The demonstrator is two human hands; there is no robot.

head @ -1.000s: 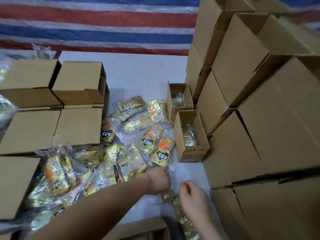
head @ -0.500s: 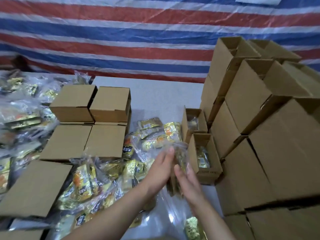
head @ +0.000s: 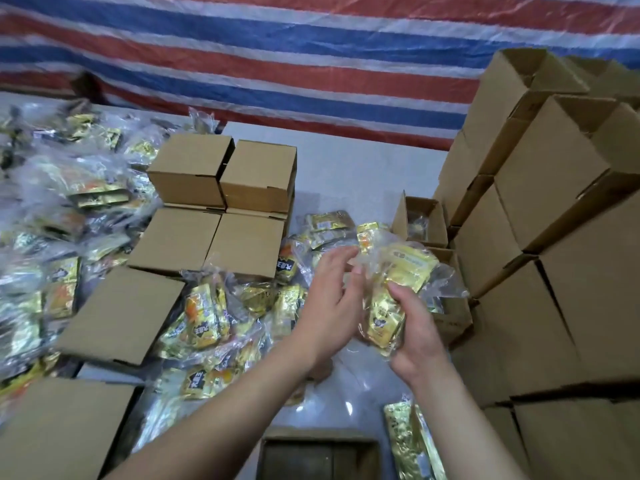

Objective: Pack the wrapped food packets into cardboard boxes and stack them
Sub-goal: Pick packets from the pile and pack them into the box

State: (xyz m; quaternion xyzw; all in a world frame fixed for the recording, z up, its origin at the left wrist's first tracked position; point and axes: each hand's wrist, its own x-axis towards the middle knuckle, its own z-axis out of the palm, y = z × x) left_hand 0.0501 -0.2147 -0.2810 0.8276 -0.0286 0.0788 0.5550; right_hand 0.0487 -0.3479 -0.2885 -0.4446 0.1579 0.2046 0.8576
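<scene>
Both hands hold a clear plastic bag of gold-wrapped food packets (head: 398, 289) above the white table. My right hand (head: 414, 336) grips the bag's lower end, fingers curled round it. My left hand (head: 329, 299) touches the bag's left side with its fingers near straight. Behind the bag stand two small open cardboard boxes: the near one (head: 453, 306) is mostly hidden by the bag, the far one (head: 420, 220) has a packet inside. A heap of bagged packets (head: 207, 313) lies left of my hands.
Closed boxes (head: 221, 209) are stacked in rows at centre left. A tall wall of empty cartons (head: 554, 254) fills the right side. More bagged packets (head: 52, 220) pile up at far left. An open box (head: 318, 459) sits at the bottom edge, a packet (head: 408, 441) beside it.
My hands rose from the table near me with the bag of packets and carried it forward. The camera tilted up, showing more of the striped tarp and the left pile.
</scene>
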